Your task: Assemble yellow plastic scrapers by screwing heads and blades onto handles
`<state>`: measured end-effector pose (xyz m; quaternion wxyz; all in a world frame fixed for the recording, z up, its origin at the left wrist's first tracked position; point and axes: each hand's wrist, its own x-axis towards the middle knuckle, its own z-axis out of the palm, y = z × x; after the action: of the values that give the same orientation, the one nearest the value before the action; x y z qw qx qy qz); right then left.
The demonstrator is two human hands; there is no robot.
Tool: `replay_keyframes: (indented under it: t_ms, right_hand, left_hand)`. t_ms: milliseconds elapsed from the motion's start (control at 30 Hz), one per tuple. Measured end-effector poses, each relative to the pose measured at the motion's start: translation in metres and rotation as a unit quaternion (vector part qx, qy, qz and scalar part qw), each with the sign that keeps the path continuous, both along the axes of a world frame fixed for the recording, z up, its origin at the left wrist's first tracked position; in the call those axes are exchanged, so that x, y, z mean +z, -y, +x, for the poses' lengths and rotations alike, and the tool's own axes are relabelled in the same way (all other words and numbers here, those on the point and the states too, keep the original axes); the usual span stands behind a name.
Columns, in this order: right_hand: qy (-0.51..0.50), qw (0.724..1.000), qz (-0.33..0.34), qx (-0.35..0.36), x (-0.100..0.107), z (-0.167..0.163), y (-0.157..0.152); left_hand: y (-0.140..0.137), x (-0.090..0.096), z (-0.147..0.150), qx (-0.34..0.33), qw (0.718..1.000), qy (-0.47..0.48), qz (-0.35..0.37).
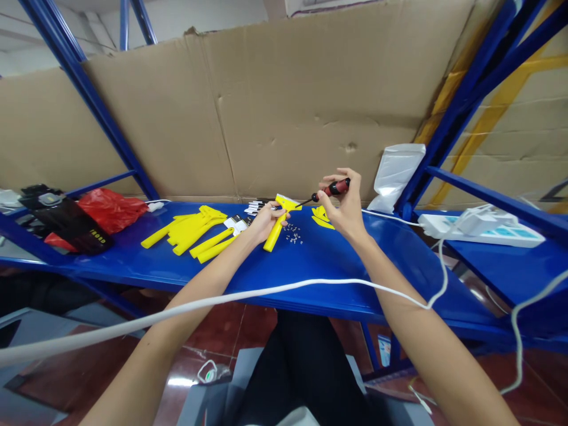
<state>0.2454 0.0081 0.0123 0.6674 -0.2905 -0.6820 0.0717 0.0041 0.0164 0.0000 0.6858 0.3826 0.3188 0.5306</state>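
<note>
Screwdriver [337, 187] meets scraper [274, 236]

Left hand [264, 223] pinches the yellow scraper near its head, over the blue bench [328, 266]; right hand [350, 210] curls its fingers around the screwdriver's handle, tip at that head; small bits [294, 235] lie just beside; yellow handles [195, 229] lie further left.

Workshop: blue metal workbench [346, 254], brown cardboard panel [319, 100] far side, red-and-black screwdriver [336, 187], scattered tiny metallic parts [294, 240], white rectangular power strip [517, 235] right.
</note>
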Motion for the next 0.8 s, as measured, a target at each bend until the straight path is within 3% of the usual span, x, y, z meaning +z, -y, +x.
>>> replay_keyframes:
  t_ms: [133,367,533,700,800]
  right_hand:
    - [-0.009,0.998,-0.024,0.06,-0.0035,-0.0009,-0.0058]
    - [-0.013,0.999,-0.01,-0.032,-0.0007,-0.0002,0.0009]
    - [-0.02,0.999,-0.023,0.043,-0.0013,-0.0022,-0.0006]
    - [-0.015,1.0,-0.014,-0.006,0.0013,-0.0013,0.0034]
    - [-0.024,0.999,0.001,0.031,-0.0009,-0.0012,0.0003]
  left_hand:
    - [-0.0008,-0.0003,-0.0009,0.006,1.0,-0.005,-0.003]
    - [-0.0008,-0.0001,0.0003,0.0,1.0,0.001,0.006]
    - [-0.0013,-0.0008,-0.0006,0.007,1.0,-0.002,-0.001]
    - [-0.0005,0.0003,-0.0008,-0.004,1.0,-0.006,0.007]
    - [-0.0005,0.0008,-0.0009,-0.007,1.0,-0.011,0.007]
